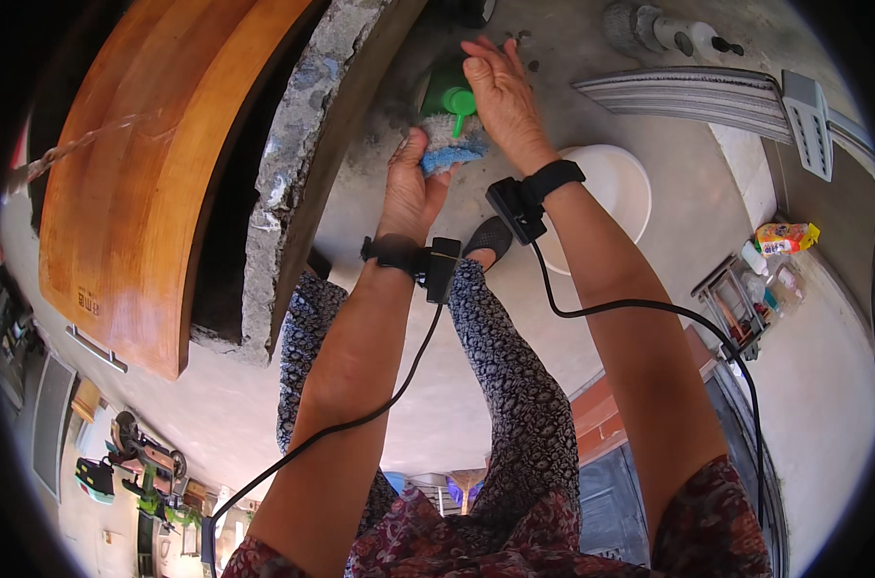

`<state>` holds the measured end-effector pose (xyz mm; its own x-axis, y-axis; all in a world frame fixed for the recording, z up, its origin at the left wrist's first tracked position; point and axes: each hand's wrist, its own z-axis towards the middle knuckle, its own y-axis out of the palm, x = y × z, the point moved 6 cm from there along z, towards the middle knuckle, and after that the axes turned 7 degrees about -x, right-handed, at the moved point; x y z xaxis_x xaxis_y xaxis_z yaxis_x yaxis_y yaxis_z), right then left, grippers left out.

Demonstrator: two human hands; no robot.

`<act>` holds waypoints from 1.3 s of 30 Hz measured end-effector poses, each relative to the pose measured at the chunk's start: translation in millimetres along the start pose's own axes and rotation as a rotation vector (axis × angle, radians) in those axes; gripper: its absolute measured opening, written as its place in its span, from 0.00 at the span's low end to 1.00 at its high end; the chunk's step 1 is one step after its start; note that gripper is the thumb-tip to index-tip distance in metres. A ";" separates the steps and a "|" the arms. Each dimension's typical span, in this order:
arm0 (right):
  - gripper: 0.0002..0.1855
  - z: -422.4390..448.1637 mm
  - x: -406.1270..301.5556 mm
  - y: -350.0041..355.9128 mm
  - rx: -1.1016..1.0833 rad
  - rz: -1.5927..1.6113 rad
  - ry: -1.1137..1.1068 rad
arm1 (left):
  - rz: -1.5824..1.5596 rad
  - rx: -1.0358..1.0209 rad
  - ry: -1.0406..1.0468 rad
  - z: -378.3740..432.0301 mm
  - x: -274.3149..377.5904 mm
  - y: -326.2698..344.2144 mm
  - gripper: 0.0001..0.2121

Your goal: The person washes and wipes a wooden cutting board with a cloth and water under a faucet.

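Observation:
In the head view, my left hand holds a blue and greyish fuzzy cloth between thumb and fingers, low over the concrete floor. My right hand is raised to the right of it, its fingers bent and nothing visible in its grip. Between the two hands shows a bright green plastic thing with a round end and a short handle, perhaps a scoop; it lies over the cloth's upper edge, and what supports it I cannot tell. A white plastic basin stands behind my right wrist.
A rough concrete slab edge and a wooden board rise on the left. A folded grey panel and a white pump bottle are at the upper right. Farther right are a small rack and a colourful packet.

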<state>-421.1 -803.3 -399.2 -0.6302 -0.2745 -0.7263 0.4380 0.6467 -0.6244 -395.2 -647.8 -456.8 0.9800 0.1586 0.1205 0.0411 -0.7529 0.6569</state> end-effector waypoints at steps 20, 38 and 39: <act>0.25 10.0 22.5 30.1 -0.264 -0.345 -0.037 | -0.131 0.031 -0.011 12.6 -26.0 5.5 0.20; 0.31 6.2 18.2 -0.7 -0.309 -0.482 0.107 | -0.154 0.071 -0.042 -17.7 -43.0 -10.0 0.14; 0.33 6.4 26.4 -9.3 -0.276 -0.473 0.105 | -0.174 0.059 -0.064 -24.5 -46.1 -1.9 0.14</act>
<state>-437.7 -821.2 -414.4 -0.7842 -0.5166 -0.3437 -0.0835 0.6367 -0.7665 -445.3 -638.1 -445.4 0.9673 0.2502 -0.0402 0.2208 -0.7542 0.6184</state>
